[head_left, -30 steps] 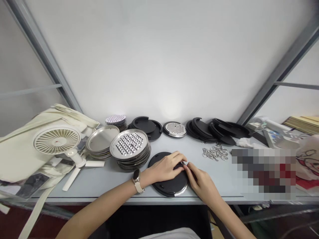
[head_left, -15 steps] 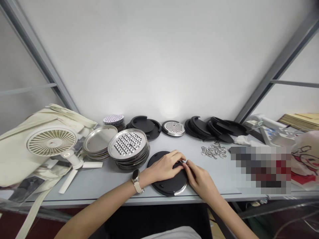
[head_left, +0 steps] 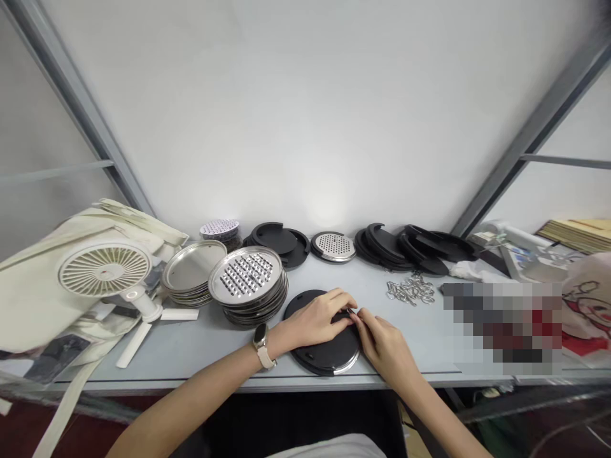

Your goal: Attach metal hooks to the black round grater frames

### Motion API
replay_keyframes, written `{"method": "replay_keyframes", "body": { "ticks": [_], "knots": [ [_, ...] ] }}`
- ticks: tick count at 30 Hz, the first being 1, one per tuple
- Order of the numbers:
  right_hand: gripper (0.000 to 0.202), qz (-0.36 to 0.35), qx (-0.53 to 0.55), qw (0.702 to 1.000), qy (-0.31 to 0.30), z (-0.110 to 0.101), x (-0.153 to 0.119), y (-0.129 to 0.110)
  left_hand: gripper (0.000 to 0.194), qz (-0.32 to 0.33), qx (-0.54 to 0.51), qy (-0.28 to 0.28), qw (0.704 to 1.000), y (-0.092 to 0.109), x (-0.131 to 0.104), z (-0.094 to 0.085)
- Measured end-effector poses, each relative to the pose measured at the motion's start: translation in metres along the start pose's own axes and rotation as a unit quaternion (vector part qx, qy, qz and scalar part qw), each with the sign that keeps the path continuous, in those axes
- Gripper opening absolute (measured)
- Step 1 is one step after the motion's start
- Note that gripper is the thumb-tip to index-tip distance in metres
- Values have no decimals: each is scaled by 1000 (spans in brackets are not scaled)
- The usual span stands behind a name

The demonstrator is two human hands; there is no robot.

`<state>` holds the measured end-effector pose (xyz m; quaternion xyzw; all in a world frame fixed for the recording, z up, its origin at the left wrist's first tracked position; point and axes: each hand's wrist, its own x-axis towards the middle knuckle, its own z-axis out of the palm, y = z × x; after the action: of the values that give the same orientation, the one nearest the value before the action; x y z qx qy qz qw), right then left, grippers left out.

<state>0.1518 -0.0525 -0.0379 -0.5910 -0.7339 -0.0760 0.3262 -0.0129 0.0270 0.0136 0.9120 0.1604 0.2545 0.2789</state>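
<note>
- I can't read any words, numbers or brand names from here.
- White round plastic desk fan [head_left: 105, 270]: a small reddish mark sits on its hub, too tiny to make out.
- Whitish, filmy plastic bag [head_left: 588, 310] at the far right: a printed cartoon figure in dark outlines and red.
- Dark-faced wristwatch [head_left: 261, 336] on a cream strap: its display is unreadable.

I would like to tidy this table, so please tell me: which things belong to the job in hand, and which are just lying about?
Likely part of the job:
black disc, under the left hand
grater plates
plain metal plates
black rimmed pieces
wire loops

Likely just lying about:
white fan
cream fabric
printed bag
</note>
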Motion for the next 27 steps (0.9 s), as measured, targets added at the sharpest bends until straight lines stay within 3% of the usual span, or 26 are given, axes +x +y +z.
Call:
{"method": "replay_keyframes", "body": {
  "ticks": [27],
  "knots": [
    [32, 13, -3, 1000, 14, 5, -1, 2, 17, 0, 7, 6, 1000, 1, -1, 2]
  ]
}}
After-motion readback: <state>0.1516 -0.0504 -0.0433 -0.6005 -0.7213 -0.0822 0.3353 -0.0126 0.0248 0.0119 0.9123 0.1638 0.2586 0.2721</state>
